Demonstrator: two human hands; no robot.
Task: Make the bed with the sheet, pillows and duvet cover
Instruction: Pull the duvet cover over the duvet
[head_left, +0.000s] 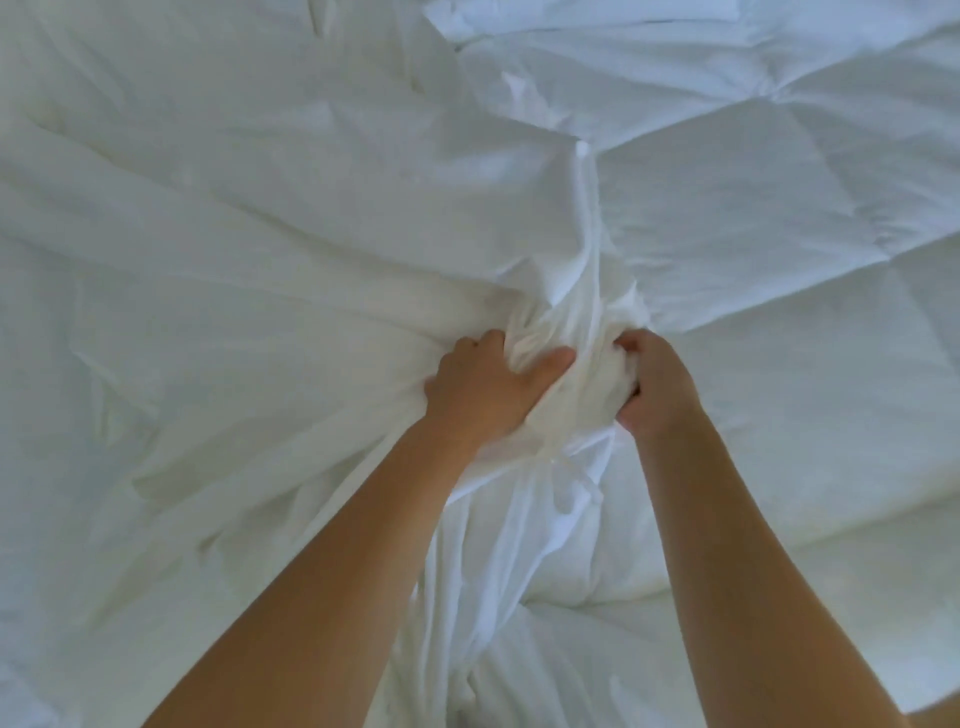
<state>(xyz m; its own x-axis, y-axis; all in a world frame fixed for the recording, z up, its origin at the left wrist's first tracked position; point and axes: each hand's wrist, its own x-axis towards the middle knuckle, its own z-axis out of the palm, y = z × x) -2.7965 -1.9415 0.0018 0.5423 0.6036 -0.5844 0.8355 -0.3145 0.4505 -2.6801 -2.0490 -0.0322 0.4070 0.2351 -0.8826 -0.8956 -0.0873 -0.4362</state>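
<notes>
We see the fingers (491, 340) of both hands curled tight into one gathered bunch of the thin, smooth white duvet cover (249, 249). The left hand (485, 387) and the right hand (657, 387) are close together, with the bunch between them. From the fingers the cover spreads out to the left, and its gathered ridge runs straight forward. The puffy white quilted duvet (779, 223) lies just right of the fingers, nearer the right hand. Both bare forearms reach forward, almost straight. We judge the cover must next go rightward over the duvet.

I reach both bare arms forward, my left hand (488, 387) and right hand (657, 387) close together, each gripping a bunch of duvet cover (584, 379).
</notes>
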